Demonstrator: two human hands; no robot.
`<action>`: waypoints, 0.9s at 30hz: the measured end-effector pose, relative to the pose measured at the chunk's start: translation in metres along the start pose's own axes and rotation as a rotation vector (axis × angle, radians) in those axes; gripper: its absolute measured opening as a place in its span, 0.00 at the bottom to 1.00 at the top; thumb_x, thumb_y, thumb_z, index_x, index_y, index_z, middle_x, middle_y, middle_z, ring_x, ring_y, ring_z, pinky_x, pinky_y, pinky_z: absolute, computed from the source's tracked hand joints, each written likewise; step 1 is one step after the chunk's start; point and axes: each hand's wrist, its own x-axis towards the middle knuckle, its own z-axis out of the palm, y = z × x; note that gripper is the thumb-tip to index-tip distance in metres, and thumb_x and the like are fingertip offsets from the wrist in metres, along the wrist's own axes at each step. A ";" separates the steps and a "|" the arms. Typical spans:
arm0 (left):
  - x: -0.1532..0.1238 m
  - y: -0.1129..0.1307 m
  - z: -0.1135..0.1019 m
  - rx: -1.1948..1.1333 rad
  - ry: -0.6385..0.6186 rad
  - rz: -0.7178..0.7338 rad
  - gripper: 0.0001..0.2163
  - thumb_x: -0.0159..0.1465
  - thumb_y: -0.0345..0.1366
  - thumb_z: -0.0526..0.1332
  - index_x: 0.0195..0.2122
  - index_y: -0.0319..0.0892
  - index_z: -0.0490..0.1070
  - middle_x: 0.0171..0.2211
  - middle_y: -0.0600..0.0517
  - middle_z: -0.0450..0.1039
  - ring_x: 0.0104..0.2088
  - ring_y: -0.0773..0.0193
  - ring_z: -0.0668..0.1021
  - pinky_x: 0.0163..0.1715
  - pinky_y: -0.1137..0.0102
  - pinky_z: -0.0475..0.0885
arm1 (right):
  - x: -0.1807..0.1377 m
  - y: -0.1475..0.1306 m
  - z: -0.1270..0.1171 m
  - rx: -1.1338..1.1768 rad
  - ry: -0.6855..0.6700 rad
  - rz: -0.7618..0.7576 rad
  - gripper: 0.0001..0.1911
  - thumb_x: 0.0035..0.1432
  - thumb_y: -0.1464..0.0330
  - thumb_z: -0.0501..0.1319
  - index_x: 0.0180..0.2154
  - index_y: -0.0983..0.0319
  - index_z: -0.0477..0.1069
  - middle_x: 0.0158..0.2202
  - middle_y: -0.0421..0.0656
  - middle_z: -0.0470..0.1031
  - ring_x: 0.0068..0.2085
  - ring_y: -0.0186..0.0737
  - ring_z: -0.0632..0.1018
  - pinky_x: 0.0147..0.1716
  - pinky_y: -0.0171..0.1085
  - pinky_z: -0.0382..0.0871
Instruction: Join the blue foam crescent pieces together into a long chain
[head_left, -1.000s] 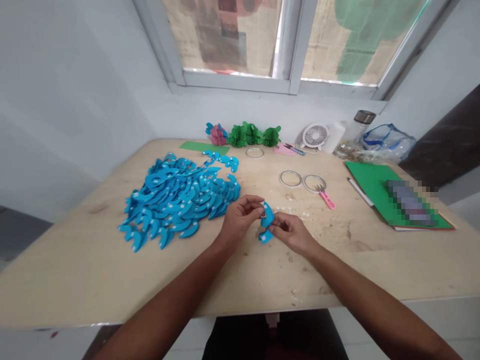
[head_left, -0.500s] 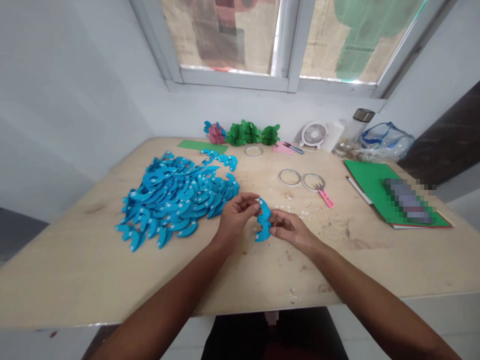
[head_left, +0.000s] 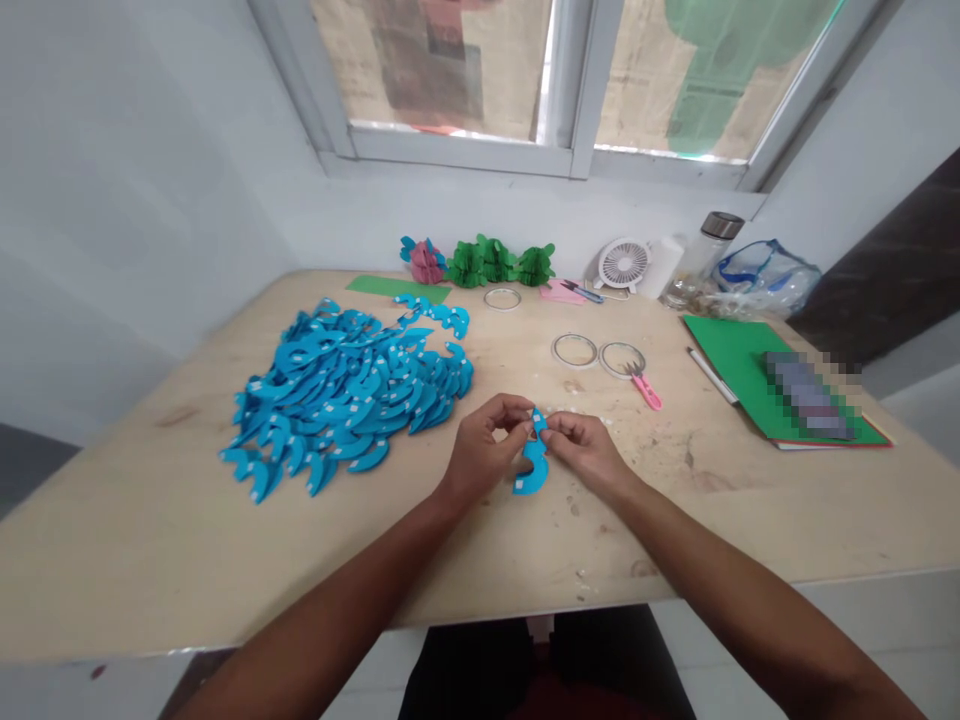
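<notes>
Between my two hands, above the front middle of the table, is a curved blue paper piece [head_left: 533,470] with small white squares on it. My left hand [head_left: 491,440] pinches its upper left edge. On the other side, the thumb and fingers of my right hand [head_left: 581,443] close on its upper right edge. The lower hooked end hangs free below the fingers. To the left of my left hand lies a large heap of similar blue paper pieces [head_left: 352,385], many with white squares on them.
Two tape rolls [head_left: 575,351] and pink-handled snips [head_left: 645,388] lie beyond my right hand. Green paper decorations [head_left: 495,262], a small white fan [head_left: 624,264] and a glass bottle [head_left: 709,250] stand along the wall. A green folder [head_left: 739,385] with a blurred object rests at right.
Both hands have drawn closer together at the blue piece's upper part, my left hand shifting right. The view has also shifted slightly.
</notes>
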 end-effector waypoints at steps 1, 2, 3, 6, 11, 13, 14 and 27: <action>-0.001 0.000 0.000 0.046 0.006 0.029 0.05 0.54 0.29 0.59 0.33 0.41 0.71 0.26 0.54 0.74 0.28 0.68 0.75 0.31 0.72 0.71 | 0.000 0.000 0.000 -0.005 0.002 -0.010 0.11 0.52 0.64 0.58 0.22 0.62 0.64 0.17 0.34 0.56 0.20 0.29 0.58 0.20 0.32 0.50; -0.001 0.000 0.000 0.086 0.010 0.056 0.05 0.55 0.28 0.59 0.33 0.41 0.71 0.26 0.54 0.74 0.28 0.68 0.75 0.31 0.72 0.71 | 0.000 0.000 0.000 -0.011 0.003 -0.020 0.11 0.52 0.64 0.57 0.22 0.62 0.64 0.17 0.34 0.56 0.20 0.29 0.57 0.20 0.32 0.50; -0.001 0.000 0.000 0.122 0.012 0.080 0.05 0.55 0.28 0.59 0.32 0.41 0.70 0.27 0.54 0.74 0.28 0.68 0.74 0.31 0.72 0.71 | 0.000 -0.001 0.000 -0.015 0.002 -0.027 0.10 0.52 0.64 0.57 0.22 0.62 0.64 0.17 0.34 0.55 0.20 0.29 0.57 0.20 0.32 0.50; -0.002 0.000 0.001 0.190 0.010 0.130 0.05 0.55 0.27 0.58 0.32 0.41 0.70 0.28 0.54 0.74 0.29 0.68 0.74 0.32 0.73 0.70 | -0.001 -0.002 0.001 -0.013 -0.003 -0.029 0.09 0.52 0.65 0.57 0.24 0.63 0.65 0.18 0.34 0.56 0.20 0.29 0.57 0.20 0.32 0.50; -0.002 -0.003 0.002 0.251 0.006 0.206 0.06 0.56 0.27 0.57 0.34 0.42 0.69 0.29 0.54 0.75 0.30 0.67 0.75 0.32 0.72 0.71 | -0.001 -0.001 0.001 -0.057 0.004 -0.044 0.08 0.52 0.66 0.56 0.26 0.63 0.66 0.18 0.34 0.57 0.21 0.29 0.58 0.20 0.32 0.50; -0.003 -0.005 0.002 0.310 0.036 0.262 0.06 0.56 0.27 0.58 0.35 0.42 0.69 0.30 0.53 0.74 0.30 0.67 0.75 0.31 0.72 0.71 | -0.001 0.000 0.000 -0.088 0.008 -0.056 0.08 0.52 0.66 0.56 0.25 0.63 0.66 0.18 0.34 0.56 0.21 0.29 0.58 0.21 0.32 0.51; -0.003 -0.006 0.002 0.354 0.056 0.299 0.06 0.57 0.28 0.58 0.36 0.42 0.69 0.31 0.52 0.74 0.31 0.66 0.75 0.32 0.71 0.71 | -0.001 0.000 0.000 -0.106 0.012 -0.060 0.08 0.52 0.66 0.56 0.25 0.63 0.66 0.18 0.34 0.56 0.21 0.29 0.59 0.21 0.32 0.51; 0.001 0.003 -0.005 0.710 -0.063 0.503 0.08 0.60 0.31 0.55 0.28 0.42 0.72 0.29 0.47 0.75 0.31 0.60 0.74 0.34 0.65 0.66 | -0.003 0.008 -0.001 -0.257 0.032 -0.091 0.08 0.54 0.67 0.55 0.26 0.63 0.66 0.18 0.35 0.58 0.21 0.30 0.60 0.21 0.31 0.53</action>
